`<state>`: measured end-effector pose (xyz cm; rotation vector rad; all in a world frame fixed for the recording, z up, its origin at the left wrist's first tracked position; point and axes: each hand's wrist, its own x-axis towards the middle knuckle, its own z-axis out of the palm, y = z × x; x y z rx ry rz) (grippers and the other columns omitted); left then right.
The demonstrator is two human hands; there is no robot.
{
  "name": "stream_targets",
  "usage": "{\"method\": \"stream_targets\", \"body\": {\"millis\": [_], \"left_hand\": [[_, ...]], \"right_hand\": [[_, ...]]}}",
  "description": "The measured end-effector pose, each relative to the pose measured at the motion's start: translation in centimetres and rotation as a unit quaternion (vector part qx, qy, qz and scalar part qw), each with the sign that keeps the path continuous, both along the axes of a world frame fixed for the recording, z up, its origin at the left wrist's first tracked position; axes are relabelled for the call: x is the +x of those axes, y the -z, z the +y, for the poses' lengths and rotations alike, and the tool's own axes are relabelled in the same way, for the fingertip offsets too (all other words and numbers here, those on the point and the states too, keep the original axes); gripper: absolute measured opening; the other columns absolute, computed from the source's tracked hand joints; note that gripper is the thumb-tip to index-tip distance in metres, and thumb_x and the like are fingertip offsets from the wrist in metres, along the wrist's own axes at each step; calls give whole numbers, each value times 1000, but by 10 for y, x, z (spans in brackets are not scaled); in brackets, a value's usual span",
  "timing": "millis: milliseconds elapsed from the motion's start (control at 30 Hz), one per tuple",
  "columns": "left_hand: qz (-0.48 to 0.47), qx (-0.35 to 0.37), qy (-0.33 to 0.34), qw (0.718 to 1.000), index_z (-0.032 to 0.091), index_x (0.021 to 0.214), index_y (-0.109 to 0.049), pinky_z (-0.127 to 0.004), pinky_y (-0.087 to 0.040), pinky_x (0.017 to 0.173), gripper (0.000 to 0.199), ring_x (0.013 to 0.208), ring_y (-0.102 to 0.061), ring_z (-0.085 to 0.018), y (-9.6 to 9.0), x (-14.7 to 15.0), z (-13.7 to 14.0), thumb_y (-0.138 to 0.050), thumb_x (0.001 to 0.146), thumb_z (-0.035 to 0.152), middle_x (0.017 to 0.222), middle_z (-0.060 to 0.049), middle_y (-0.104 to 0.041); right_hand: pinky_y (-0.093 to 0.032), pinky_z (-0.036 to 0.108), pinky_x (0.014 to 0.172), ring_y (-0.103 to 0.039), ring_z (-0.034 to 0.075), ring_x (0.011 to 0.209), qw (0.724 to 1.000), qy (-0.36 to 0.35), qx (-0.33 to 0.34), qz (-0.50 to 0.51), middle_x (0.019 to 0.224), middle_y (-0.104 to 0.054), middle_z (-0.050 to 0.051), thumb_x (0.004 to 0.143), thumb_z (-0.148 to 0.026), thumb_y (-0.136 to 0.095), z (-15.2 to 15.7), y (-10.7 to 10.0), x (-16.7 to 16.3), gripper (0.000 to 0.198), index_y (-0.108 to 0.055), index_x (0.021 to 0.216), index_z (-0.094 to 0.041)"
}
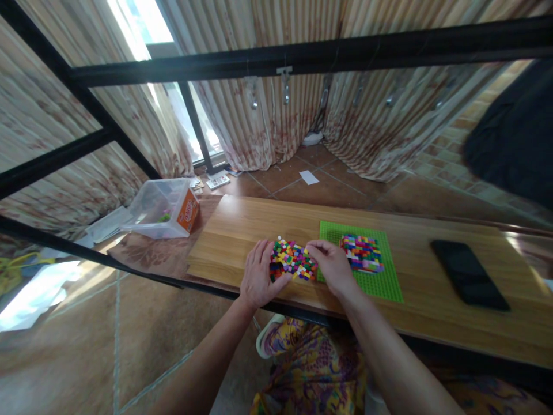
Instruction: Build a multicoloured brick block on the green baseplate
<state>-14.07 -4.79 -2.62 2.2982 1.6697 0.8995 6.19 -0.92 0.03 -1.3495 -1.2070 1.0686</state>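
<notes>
A pile of small, many-coloured building bricks [294,258] lies on the wooden table board. Along its left edge rests my left hand [260,275], flat and with the thumb apart from the fingers. My right hand [332,262] is at the pile's right side, thumb and forefinger pinched together; whatever is between them is too small to make out. Under and beyond that hand lies a green studded baseplate [386,282]. A block built of bricks in mixed colours [363,252] stands on the baseplate, just right of my right hand.
A black phone [469,274] lies on the table board [415,323] at the right. Left of the board stands a clear plastic box [149,222] with an orange label and a few green pieces inside. A black metal bar [302,60] crosses above, before the curtains.
</notes>
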Motion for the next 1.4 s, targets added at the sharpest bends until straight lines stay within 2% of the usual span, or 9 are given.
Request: {"method": "stream_targets", "body": {"millis": [100,200,333,467,667,767,1000,1267,1400], "left_hand": [[-80,24,-21,996,15,139,-48,-52,-36,115,61,136,-47,-32,-11,4,-8,-56,91,51,142,-18,-54],[-188,-8,-18,982,18,129,-55,-43,-49,101,42,115,-61,-27,-28,25,-23,-52,95,43,122,-14,-65],[-333,-103,21,937,20,103,-64,-30,-52,77,24,81,-64,-18,-42,59,-42,-54,95,40,88,-6,-69],[-417,-159,28,894,19,89,-64,-26,-50,73,21,75,-60,-15,-42,73,-50,-57,93,38,81,-3,-66],[-500,-264,58,823,17,91,-64,-25,-48,68,19,70,-56,-13,-34,86,-54,-65,87,35,78,-2,-62],[-498,-274,51,821,16,87,-64,-24,-45,66,18,68,-54,-13,-33,92,-53,-65,88,34,74,-1,-60],[-455,-278,82,842,16,83,-62,-23,-42,65,16,68,-51,-12,-35,94,-48,-61,89,31,74,0,-56],[-443,-283,130,840,16,83,-62,-22,-42,65,12,67,-49,-12,-35,96,-46,-59,89,26,73,0,-56],[-448,-251,116,850,17,84,-61,-22,-43,64,12,67,-50,-12,-32,90,-42,-58,90,27,73,0,-55]], "right_hand": [[-45,30,62,-55,14,59,985,17,-51,167,64,-64,-2,67,-48,-80,-25,-6,-7,32,-72,80,-20],[-48,31,66,-57,14,63,972,28,-54,228,68,-67,-1,65,-47,-83,-46,-16,-15,33,-73,81,-21],[-50,32,72,-61,16,72,975,54,-36,212,77,-70,1,69,-45,-81,-69,-21,-19,27,-73,80,-22],[-50,32,75,-62,17,75,983,51,-34,175,79,-71,1,71,-44,-80,-87,-16,-9,24,-73,80,-23],[-51,31,72,-63,17,73,972,89,-60,208,76,-72,1,67,-43,-84,-99,-10,6,25,-74,78,-23],[-52,32,71,-63,18,73,975,93,-63,191,77,-73,2,66,-43,-84,-100,-9,12,26,-75,79,-22],[-50,32,75,-63,19,77,985,73,-74,139,81,-74,4,70,-49,-80,-100,-10,24,30,-77,80,-21],[-47,29,69,-58,17,72,988,3,-76,134,76,-67,2,79,-52,-72,-102,-8,31,32,-72,80,-20],[-47,31,73,-60,18,75,999,32,-22,28,80,-69,2,83,-49,-70,-89,-8,49,27,-73,84,-22]]}}
